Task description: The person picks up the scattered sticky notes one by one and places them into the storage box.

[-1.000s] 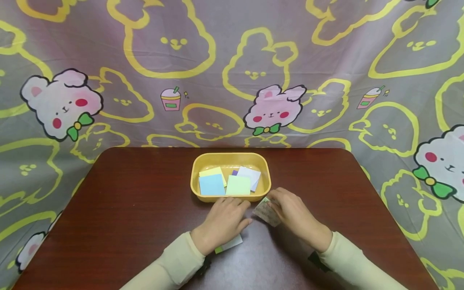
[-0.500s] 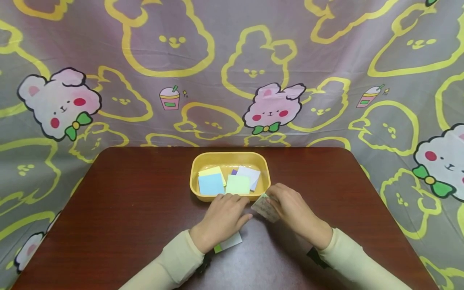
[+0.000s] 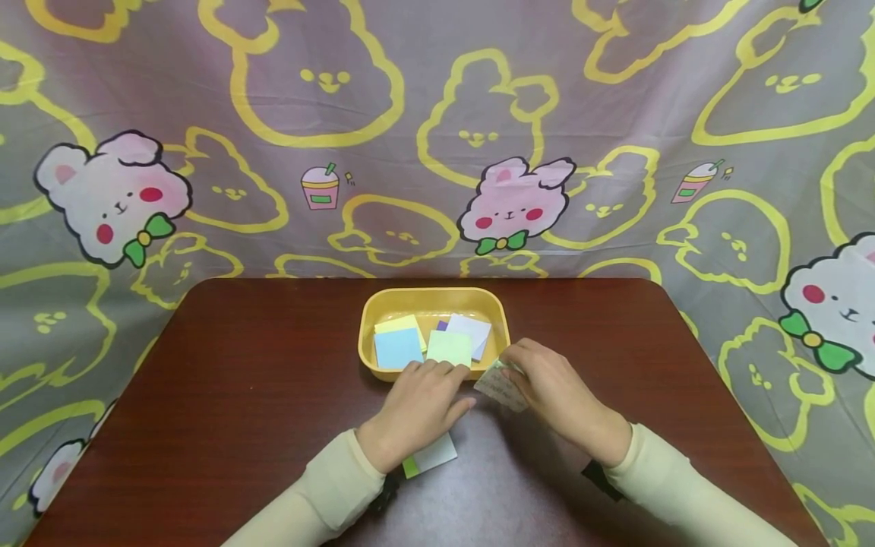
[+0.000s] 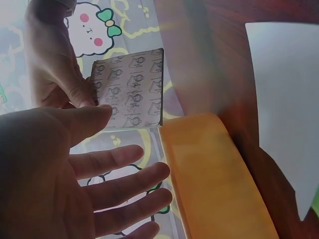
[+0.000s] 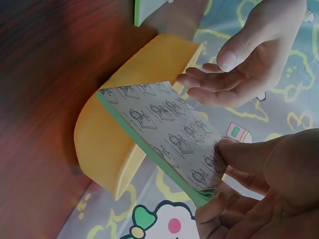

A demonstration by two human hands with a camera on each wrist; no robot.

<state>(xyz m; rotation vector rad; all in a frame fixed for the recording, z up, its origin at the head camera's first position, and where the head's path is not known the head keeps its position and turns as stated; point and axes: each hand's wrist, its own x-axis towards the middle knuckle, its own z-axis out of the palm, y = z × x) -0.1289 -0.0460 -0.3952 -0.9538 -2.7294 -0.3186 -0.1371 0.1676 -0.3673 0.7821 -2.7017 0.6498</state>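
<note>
My right hand (image 3: 560,395) pinches a green sticky note pad (image 5: 164,134) by one corner, thumb on its printed paper backing. The pad is tilted at the front right corner of a yellow tray (image 3: 369,366). My left hand (image 3: 420,410) is at the tray's front rim, palm down. Its fingers (image 4: 132,179) are spread and hold nothing. In the tray lie a blue pad (image 3: 399,349), a pale green pad (image 3: 449,347), yellow notes (image 3: 406,325) and a lavender pad (image 3: 472,327), with a bit of purple showing beside it.
A white and green pad (image 3: 434,456) lies on the dark wooden table (image 3: 273,425), partly hidden under my left wrist. Behind the table hangs a patterned cloth (image 3: 410,114). Black straps (image 3: 601,481) show beneath the wrists.
My right hand has shifted slightly forward with the green pad, toward the tray's corner. My left hand has edged forward, its fingertips now overlapping the front rim. The tray's contents stay put.
</note>
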